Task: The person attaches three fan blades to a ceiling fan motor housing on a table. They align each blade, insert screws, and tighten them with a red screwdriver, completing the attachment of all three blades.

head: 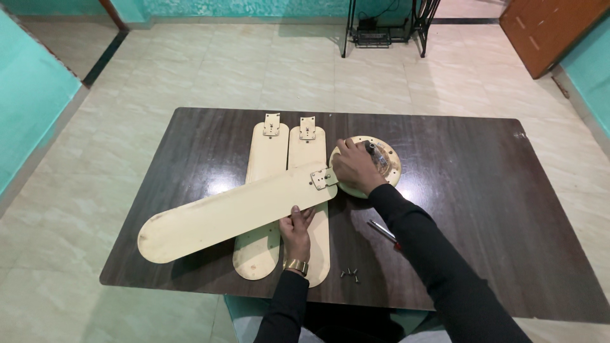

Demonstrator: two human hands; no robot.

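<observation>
On the dark worktop (483,190), the left hand (297,230) presses flat, fingers together, on the near edge of a cream fan blade (229,216) lying slantwise across two more blades (286,152). The right hand (356,168) rests on the round fan motor (387,166) near the middle, fingers curled at the blade's bracket (322,178). A screwdriver (383,232) and screws (350,274) lie by the near edge.
</observation>
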